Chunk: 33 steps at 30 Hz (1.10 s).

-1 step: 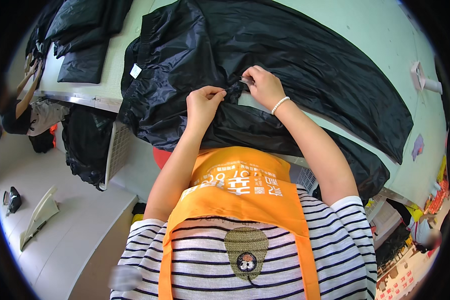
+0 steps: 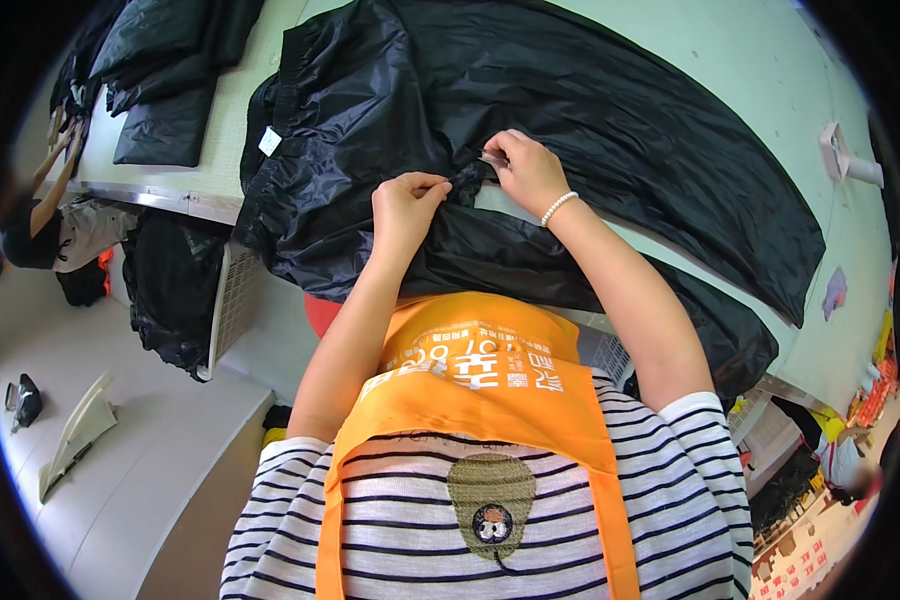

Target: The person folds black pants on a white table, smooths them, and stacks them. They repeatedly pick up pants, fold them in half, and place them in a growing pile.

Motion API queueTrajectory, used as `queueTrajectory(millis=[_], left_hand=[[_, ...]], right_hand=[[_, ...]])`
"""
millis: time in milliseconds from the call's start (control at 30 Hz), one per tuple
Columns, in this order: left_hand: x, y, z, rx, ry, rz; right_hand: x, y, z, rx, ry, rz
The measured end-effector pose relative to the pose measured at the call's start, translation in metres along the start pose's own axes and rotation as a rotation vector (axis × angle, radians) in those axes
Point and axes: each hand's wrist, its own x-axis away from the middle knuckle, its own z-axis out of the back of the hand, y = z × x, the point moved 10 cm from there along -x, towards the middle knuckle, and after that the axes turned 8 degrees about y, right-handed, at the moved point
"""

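Note:
Black trousers (image 2: 590,95) of thin, shiny fabric lie spread across the pale table, elastic waistband at the left and legs curving off to the right. A small white label (image 2: 269,141) shows by the waistband. My left hand (image 2: 405,208) pinches the cloth at the crotch seam between thumb and fingertips. Just right of it, my right hand (image 2: 530,172) is closed round a small silvery tool (image 2: 493,160), mostly hidden by the fingers. Its tip touches the bunched seam, and its exact kind cannot be made out.
Folded black garments (image 2: 165,120) are stacked at the table's far left. Below them, a white wire basket (image 2: 232,300) stands beside hanging black cloth. A white fixture (image 2: 845,160) sits at the right of the table, near a purple scrap (image 2: 835,293). Another person's arms (image 2: 58,175) reach in at far left.

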Motion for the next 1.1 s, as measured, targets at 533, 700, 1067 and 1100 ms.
queueTrajectory(millis=[533,700,1067,1100], left_hand=[[0.014,0.048,-0.018,-0.406,0.158,-0.473],[-0.004,0.017,-0.012,-0.104,-0.023,-0.225],[-0.007,-0.001,-0.003,0.196,-0.009,-0.041],[-0.007,-0.002,-0.001,0.261,-0.002,-0.033]], right_hand=[[0.002,0.007,-0.003,-0.032,-0.024,-0.077],[0.014,-0.023,0.024,-0.116,-0.012,-0.041],[0.048,-0.036,0.014,0.037,-0.106,0.031],[0.047,-0.036,0.015,0.028,-0.096,0.026]])
